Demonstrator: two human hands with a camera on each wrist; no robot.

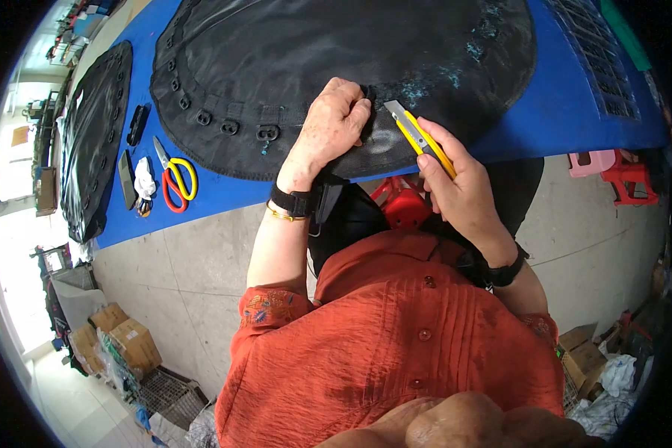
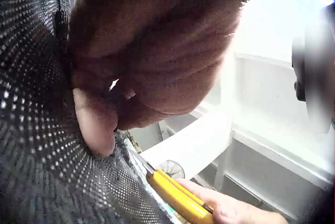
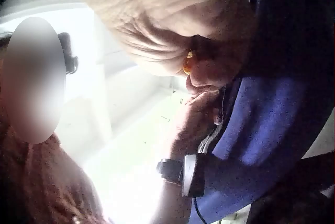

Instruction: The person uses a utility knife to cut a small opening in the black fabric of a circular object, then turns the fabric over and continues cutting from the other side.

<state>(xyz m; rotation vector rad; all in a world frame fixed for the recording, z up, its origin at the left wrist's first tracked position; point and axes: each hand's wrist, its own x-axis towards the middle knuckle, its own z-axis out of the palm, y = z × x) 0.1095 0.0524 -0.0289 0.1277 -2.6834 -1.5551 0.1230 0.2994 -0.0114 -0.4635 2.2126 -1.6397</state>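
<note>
A large black mesh piece (image 1: pixel 299 52) with rounded ends and a row of black plastic fittings lies on the blue table. On its near part, the left hand (image 1: pixel 328 123) has curled fingers pinching the fabric; the left wrist view shows a fingertip against the mesh (image 2: pixel 47 145). Just right of it, the right hand (image 1: pixel 459 179) grips a yellow utility knife (image 1: pixel 424 138), its blade pointing up and left toward the left hand. The knife (image 2: pixel 180 198) also shows in the left wrist view. In the right wrist view the right hand (image 3: pixel 178 30) hides most of the knife.
Scissors with red and yellow handles (image 1: pixel 175 183), a dark flat tool (image 1: pixel 127 181), a white crumpled item (image 1: pixel 144 178) and a black object (image 1: pixel 136 125) lie at the left. Another black piece (image 1: pixel 97 142) is beyond them. A clear sheet (image 1: pixel 593 60) lies at right; red stool (image 1: pixel 629 179) beyond.
</note>
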